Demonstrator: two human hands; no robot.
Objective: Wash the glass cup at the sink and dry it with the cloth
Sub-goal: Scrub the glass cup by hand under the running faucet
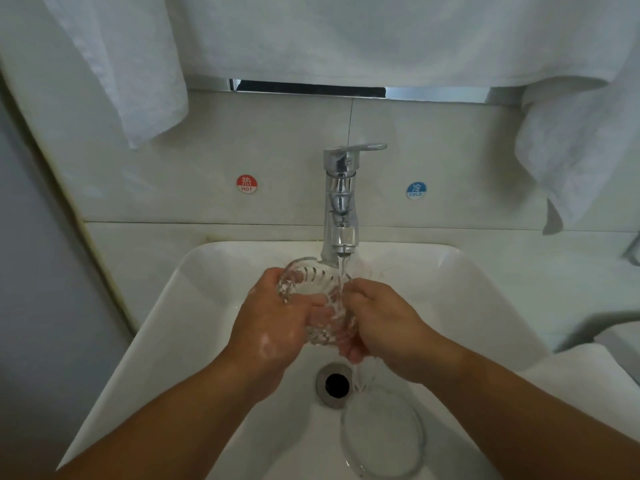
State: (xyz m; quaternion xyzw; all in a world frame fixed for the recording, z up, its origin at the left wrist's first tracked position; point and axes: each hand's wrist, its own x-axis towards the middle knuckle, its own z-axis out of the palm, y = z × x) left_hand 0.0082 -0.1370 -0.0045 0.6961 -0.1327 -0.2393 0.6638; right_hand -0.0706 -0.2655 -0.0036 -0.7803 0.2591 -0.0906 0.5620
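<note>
Leftmost, a white textured cloth (138,81) hung against the wall. Over the white ceramic sink (194,306), the soapy left hand (273,327) curled its fingers round the clear ribbed glass cup (318,303), which was tilted under the running chrome faucet (341,202). The right hand (384,320) gripped the cup's other side, fingers curled underneath. A clear round glass dish (382,431) lay in the basin, just right of the drain (335,384).

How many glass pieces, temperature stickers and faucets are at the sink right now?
Glass pieces: 2, the glass cup and a clear dish in the basin
Stickers: 2, the red hot sticker and the blue cold sticker
Faucets: 1, the faucet, running
Total: 5
</note>
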